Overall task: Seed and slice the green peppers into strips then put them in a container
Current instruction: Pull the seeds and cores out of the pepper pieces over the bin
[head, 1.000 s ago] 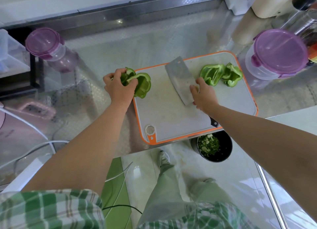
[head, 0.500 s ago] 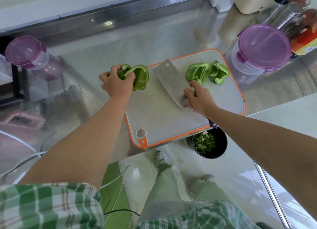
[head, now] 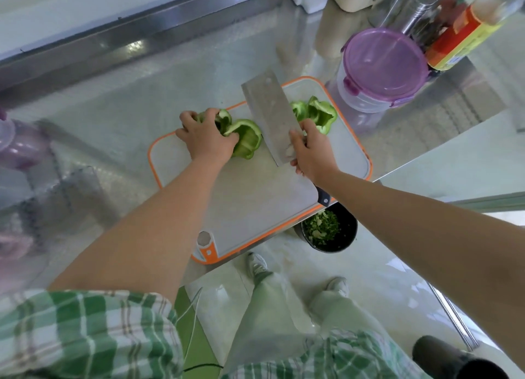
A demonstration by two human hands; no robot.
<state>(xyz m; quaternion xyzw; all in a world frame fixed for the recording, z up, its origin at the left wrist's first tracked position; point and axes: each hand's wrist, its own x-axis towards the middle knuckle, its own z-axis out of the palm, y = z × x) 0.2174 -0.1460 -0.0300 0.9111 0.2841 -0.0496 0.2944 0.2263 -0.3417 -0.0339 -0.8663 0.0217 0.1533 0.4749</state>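
Observation:
A white cutting board with an orange rim (head: 255, 208) lies on the steel counter. My left hand (head: 206, 138) grips a hollowed green pepper piece (head: 245, 139) at the board's far left part. My right hand (head: 311, 154) holds a cleaver (head: 271, 114) by its handle, blade lifted and tilted just right of that pepper. Two more green pepper pieces (head: 318, 112) lie at the board's far right corner, partly behind the blade.
A clear container with a purple lid (head: 383, 66) stands right of the board; another one (head: 20, 148) sits blurred at the far left. Bottles and metal canisters (head: 454, 34) crowd the back right. A black bin with green scraps (head: 329, 229) stands on the floor below the counter edge.
My right hand has picked the cleaver up off the board and tilted it up. My left hand has brought its pepper piece further onto the board, close to the blade.

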